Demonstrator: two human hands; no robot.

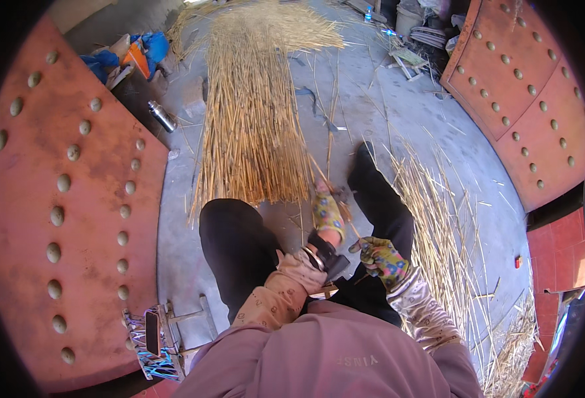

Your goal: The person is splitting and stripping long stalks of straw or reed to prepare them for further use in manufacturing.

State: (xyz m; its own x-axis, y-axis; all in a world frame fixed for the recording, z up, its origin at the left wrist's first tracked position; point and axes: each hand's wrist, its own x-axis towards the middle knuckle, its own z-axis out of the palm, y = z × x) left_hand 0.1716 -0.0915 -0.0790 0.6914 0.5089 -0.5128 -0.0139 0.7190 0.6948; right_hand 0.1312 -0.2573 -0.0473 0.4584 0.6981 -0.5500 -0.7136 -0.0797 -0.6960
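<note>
My left hand point(326, 211), in a flower-patterned glove, reaches forward between my knees toward the cut ends of a thick layer of reed stalks point(252, 132). Its fingers are smeared by motion, and a brownish blur shows beside them. A black device point(331, 257) is strapped at that wrist. My right hand point(383, 260), also in a flowered glove, is closed near my right thigh. Between its thumb and fingers is the near end of a thin reed stalk point(353, 227), which slants up past my left hand.
Loose pale stalks point(438, 232) lie along my right side. Studded red door panels point(73, 219) stand at left and right point(524, 86). A metal flask point(162, 117) lies beyond the left panel's edge. A phone point(152, 333) rests on a woven-seat stool at lower left.
</note>
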